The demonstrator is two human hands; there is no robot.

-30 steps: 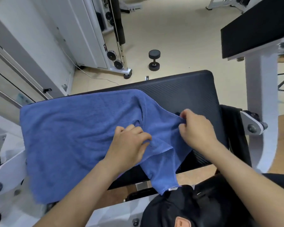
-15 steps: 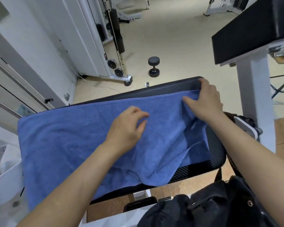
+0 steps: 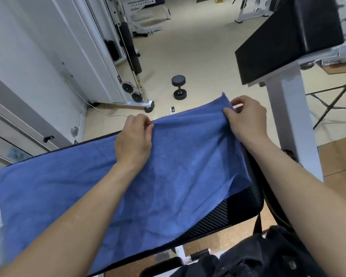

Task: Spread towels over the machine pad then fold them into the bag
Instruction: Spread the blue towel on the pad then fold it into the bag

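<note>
**A:** Where does the towel lie?

**B:** The blue towel (image 3: 168, 186) is draped over the black machine pad (image 3: 240, 210), with its long axis running from 8 o'clock to 2 o'clock. Its far right end is raised off the pad.

**A:** And the hands?

**B:** Both are on the far long edge. The left hand (image 3: 134, 140) pinches that edge near its middle, thumb against curled fingers. The right hand (image 3: 248, 118) pinches the far corner at 1 o'clock. Neither holds anything but cloth.

**A:** What does the next move turn on?

**B:** From the fingers, the cloth falls back toward 6 o'clock. Bare pad shows only at 4 o'clock, and the right hand is the nearer one. I'd judge it must draw its corner toward 3 o'clock to cover that part.

**A:** Is there room?

**B:** It is tight there, since the white post (image 3: 292, 124) stands near that hand. At 12 o'clock the floor is open and the dumbbell (image 3: 179, 87) is well apart. The dark bag (image 3: 254, 258) waits at 5 o'clock.
</note>
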